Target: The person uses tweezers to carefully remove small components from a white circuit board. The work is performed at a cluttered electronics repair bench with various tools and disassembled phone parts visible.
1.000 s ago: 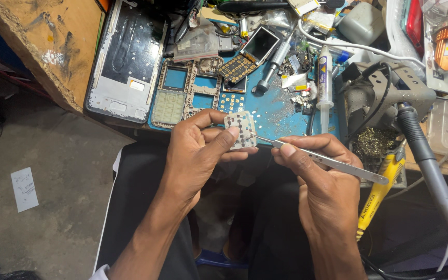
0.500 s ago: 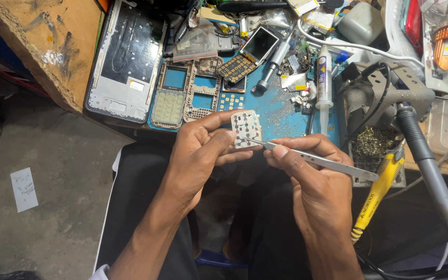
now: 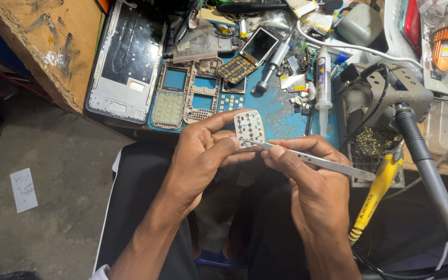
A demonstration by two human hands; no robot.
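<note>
Keypad membrane (image 3: 248, 128), a small pale sheet dotted with dark contacts, sits pinched between the thumb and fingers of the left hand (image 3: 203, 155), held above the lap just in front of the table (image 3: 281, 111) edge. Right hand (image 3: 307, 181) is clamped on metal tweezers (image 3: 312, 161), whose tips touch the membrane's lower face. Beyond the hands, on the blue table top, lie phone frames (image 3: 187, 93), a keypad board (image 3: 237, 68), a small phone screen (image 3: 259, 45) and a syringe tube (image 3: 322, 78). A yellow-handled tool (image 3: 377, 192) hangs at the right.
</note>
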